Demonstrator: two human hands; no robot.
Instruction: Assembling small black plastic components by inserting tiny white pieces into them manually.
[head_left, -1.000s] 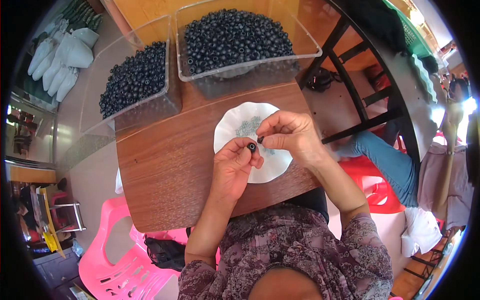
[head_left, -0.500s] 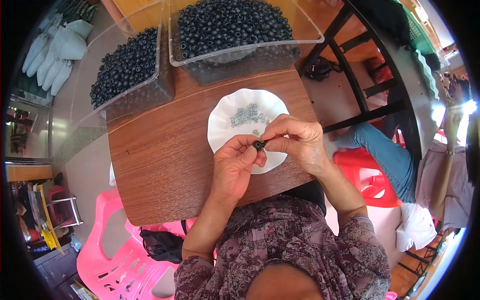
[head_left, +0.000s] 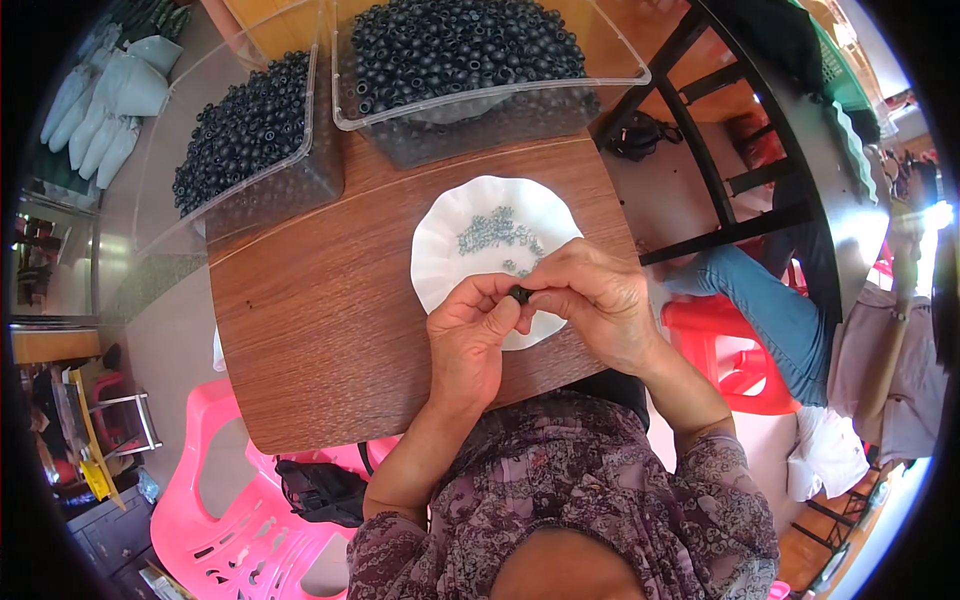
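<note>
Over the near part of a white scalloped plate (head_left: 440, 240), my two hands meet at a small round black piece (head_left: 520, 293). Between its thumb and fingers my left hand (head_left: 470, 330) pinches this piece. The fingertips of my right hand (head_left: 600, 305) are pinched together against the piece's right side; anything small between them is hidden. Several tiny clear greenish-silver bits (head_left: 495, 230) lie in the plate, with a few apart from the main heap close to my right fingertips.
A clear plastic tub (head_left: 400, 145) full of black ring-like pieces stands at the table's far edge, with a second tub (head_left: 320, 165) to its left. The brown wooden table (head_left: 320, 330) lies under the plate. A pink chair (head_left: 200, 500) holds a black bag (head_left: 320, 490). At right, a person sits on a red stool (head_left: 710, 350).
My right fingertips have closed in on the black piece, and its open ring end, which faced up before, is now mostly covered. The view has shifted slightly.
</note>
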